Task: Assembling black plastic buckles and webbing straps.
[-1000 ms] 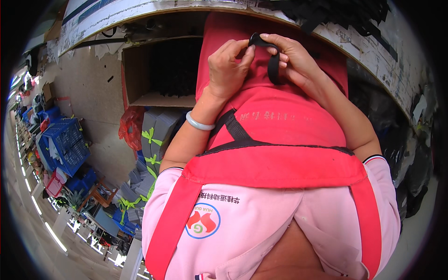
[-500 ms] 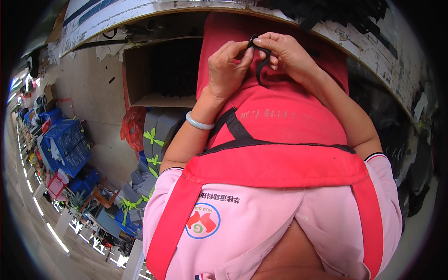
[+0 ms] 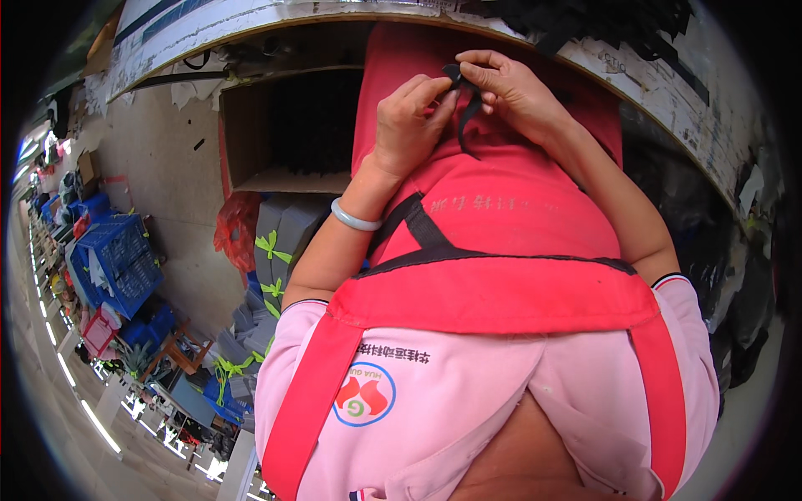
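Gripping black strap (image 3: 471,111): left fingers (image 3: 432,87) and (apparently) right fingers (image 3: 489,80); table edge (image 3: 626,92) beyond, open room over apron (image 3: 518,188).

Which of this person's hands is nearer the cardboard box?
Left: the left hand is just right of the cardboard box; the right hand is farther right.

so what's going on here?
A person in a red apron has a black strap in both bare hands: left hand and right hand grip it close together, and a loose end hangs below. Black strips lie on the worktable; an open cardboard box sits to the left.
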Action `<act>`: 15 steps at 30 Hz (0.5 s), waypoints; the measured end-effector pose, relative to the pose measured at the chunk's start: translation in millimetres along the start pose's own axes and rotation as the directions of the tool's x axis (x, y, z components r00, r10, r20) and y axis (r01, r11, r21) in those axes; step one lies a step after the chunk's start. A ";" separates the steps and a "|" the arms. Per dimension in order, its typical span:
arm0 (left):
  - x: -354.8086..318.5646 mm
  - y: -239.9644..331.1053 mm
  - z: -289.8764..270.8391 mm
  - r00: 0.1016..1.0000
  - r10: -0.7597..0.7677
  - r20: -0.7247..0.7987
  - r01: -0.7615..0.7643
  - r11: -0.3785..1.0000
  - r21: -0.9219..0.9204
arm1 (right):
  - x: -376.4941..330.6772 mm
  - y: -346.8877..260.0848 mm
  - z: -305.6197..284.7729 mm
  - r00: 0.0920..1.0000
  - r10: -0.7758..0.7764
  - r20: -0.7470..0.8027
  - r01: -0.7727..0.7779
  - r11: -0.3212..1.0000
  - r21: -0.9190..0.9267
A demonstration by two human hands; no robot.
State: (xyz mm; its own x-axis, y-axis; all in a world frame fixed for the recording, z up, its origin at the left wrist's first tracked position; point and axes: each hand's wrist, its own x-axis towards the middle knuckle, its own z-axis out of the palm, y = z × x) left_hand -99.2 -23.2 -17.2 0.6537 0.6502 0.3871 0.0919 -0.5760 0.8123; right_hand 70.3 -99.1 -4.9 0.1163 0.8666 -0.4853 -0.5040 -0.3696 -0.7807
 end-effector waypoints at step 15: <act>31.5 16.9 -14.4 0.776 -0.586 0.232 0.557 0.465 -0.688 | -35.7 -42.8 26.2 0.767 -0.632 0.109 0.634 0.723 -0.275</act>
State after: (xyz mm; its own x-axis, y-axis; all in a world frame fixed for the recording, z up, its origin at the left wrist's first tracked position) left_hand -87.9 -5.3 14.9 0.6279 0.7273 -0.2769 -0.1101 0.4353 0.8935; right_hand 65.2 -105.4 56.2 0.3147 0.9350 0.1636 -0.0554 0.1902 -0.9802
